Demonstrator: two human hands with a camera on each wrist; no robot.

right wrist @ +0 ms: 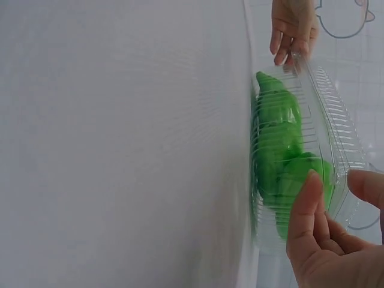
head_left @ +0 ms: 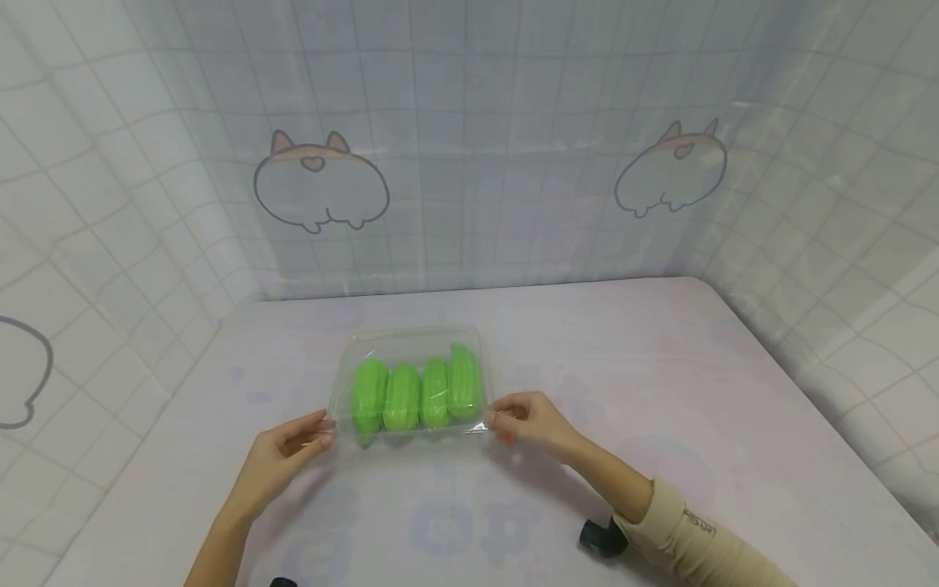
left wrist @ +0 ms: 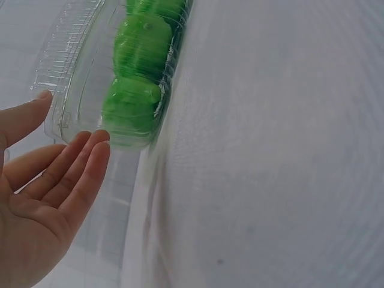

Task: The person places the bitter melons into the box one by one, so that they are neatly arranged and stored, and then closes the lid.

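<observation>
A clear plastic clamshell box stands on the table with its lid down. Inside lie several long, ridged green pieces, side by side; they look like toy bananas or gourds, and the exact kind cannot be told. My left hand is at the box's near left corner, thumb and fingers pinching the rim, as the left wrist view shows with the fingers fairly straight. At the near right corner, my right hand pinches the rim between thumb and fingers.
A pale printed cloth covers the table. Gridded curtains with cartoon animal outlines surround it at the back and both sides. A black object sits by my right sleeve, and another dark one shows at the bottom edge.
</observation>
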